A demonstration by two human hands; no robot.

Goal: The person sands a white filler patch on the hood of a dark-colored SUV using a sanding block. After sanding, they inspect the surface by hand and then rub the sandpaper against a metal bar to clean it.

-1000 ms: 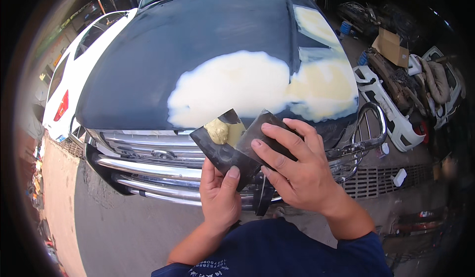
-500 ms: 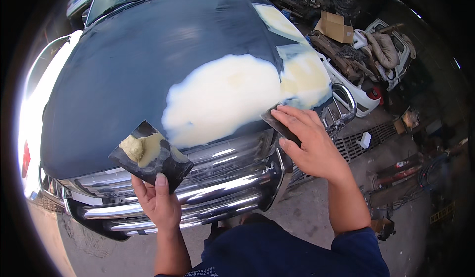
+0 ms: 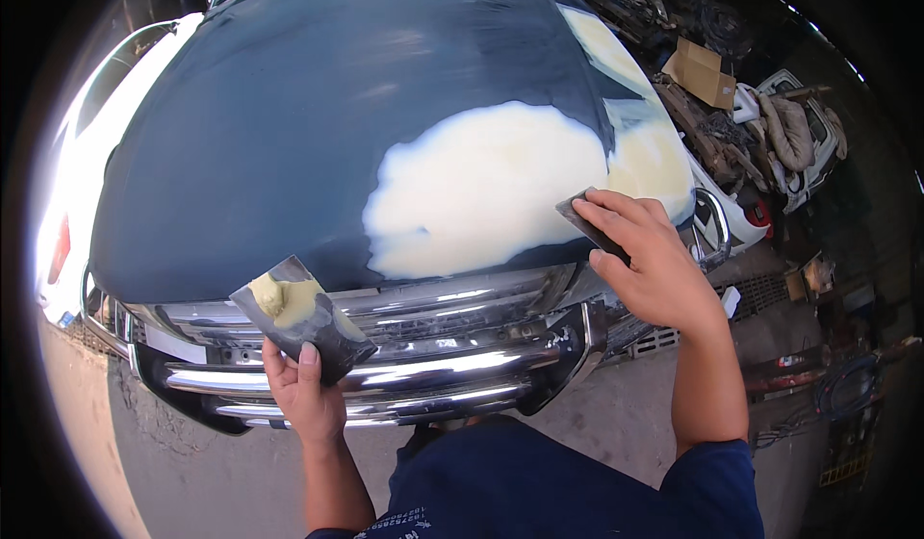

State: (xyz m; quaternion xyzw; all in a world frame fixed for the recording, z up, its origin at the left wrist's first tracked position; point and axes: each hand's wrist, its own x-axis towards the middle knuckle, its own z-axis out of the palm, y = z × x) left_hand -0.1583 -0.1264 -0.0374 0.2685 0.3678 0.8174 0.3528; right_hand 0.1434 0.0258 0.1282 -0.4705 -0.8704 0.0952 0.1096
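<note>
My left hand (image 3: 310, 399) grips a dark, flat mixing board (image 3: 335, 351) by its near corner, thumb on top. On the board sits a lump of yellowish body filler (image 3: 270, 295), with a smear beside it. The board is held up in front of the grille. My right hand (image 3: 664, 262) is closed on a dark, flat filler spreader (image 3: 604, 237), fingers stretched along its top and thumb beneath. The spreader's tip is at the right edge of a broad cream filler patch (image 3: 481, 188) on the dark car hood (image 3: 260, 135); whether it touches cannot be told.
Chrome bumper bars (image 3: 452, 375) run across the car's front, between the hood and my body. A second cream patch (image 3: 650, 159) covers the hood's right corner. Scrap parts and an open cardboard box (image 3: 700, 74) lie to the right. A white car (image 3: 125, 96) stands at left.
The view has shifted, so the car sits further right in the picture. My right hand and spreader keep nearly the same place at the patch's edge. The board is slightly further left relative to the hood.
</note>
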